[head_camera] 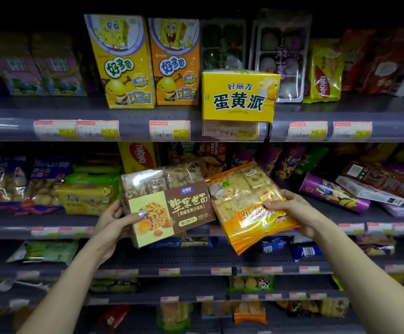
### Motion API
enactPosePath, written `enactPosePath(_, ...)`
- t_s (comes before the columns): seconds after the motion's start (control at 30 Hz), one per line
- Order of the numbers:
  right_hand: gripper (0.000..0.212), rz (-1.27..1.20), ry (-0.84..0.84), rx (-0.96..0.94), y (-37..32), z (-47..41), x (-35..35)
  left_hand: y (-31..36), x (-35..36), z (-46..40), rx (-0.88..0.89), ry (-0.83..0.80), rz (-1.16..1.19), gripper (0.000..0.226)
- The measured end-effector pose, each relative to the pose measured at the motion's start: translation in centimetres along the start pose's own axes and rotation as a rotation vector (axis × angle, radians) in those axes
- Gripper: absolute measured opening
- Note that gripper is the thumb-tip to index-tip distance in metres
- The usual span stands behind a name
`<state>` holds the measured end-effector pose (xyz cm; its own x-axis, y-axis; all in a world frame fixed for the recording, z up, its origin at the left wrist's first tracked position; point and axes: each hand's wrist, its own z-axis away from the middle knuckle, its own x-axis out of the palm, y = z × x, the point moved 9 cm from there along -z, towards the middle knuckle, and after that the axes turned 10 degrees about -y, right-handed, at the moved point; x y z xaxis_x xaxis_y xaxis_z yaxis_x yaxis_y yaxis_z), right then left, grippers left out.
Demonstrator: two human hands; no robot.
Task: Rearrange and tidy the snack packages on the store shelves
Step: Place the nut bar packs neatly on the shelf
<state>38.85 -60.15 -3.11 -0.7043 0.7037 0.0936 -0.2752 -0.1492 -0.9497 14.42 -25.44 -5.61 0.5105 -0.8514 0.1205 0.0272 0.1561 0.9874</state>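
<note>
1. Brown nut-bar package [167, 203]: your left hand [114, 220] grips its left edge, thumb across the front, in front of the middle shelf [51, 229].
2. Orange package [249, 203]: your right hand [292, 210] pinches its right edge.
3. Both look light, crinkly and slippery; support them underneath.

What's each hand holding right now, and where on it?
Left hand grips the brown nut-bar pack by its left edge; right hand grips the orange snack bag at its right edge.

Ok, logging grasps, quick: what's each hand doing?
Left hand: holding the brown pack.
Right hand: holding the orange pack.
</note>
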Motion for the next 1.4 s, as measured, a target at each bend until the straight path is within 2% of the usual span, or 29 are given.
enactPosePath(0.1,0.057,-0.006,-0.041,-0.013,0.1,-0.7,2.6,0.2,-2.3,2.1,0.014,0.030,0.016,0.052)
enactPosePath(0.27,0.063,0.004,-0.136,-0.011,0.1,-2.6,8.8,1.1,-8.6,6.2,0.043,0.135,0.039,0.049)
enactPosePath(0.43,0.061,0.027,-0.253,-0.016,-0.6,-5.1,19.1,2.4,-16.3,11.4,0.075,0.247,0.039,0.050)
enactPosePath(0.57,0.056,0.018,-0.310,-0.018,-0.3,-6.6,27.8,3.5,-23.5,15.3,0.081,0.329,0.009,0.036)
enactPosePath(0.7,0.055,-0.021,-0.367,-0.028,0.4,-7.9,36.3,4.8,-30.7,18.6,0.075,0.382,-0.010,0.035)
enactPosePath(0.87,0.050,-0.060,-0.415,-0.018,1.7,-9.3,45.2,5.8,-38.2,21.9,0.055,0.431,-0.015,0.037)
enactPosePath(0.97,0.053,-0.043,-0.461,-0.014,1.9,-10.5,49.9,6.0,-42.1,23.5,0.044,0.465,-0.004,0.049)
enactPosePath(1.17,0.058,0.034,-0.557,-0.005,1.6,-14.4,58.9,5.5,-49.4,25.7,0.066,0.558,0.031,0.057)
enactPosePath(1.4,0.057,0.087,-0.691,-0.026,-0.3,-21.0,70.8,6.7,-58.5,25.7,0.106,0.671,0.030,0.055)
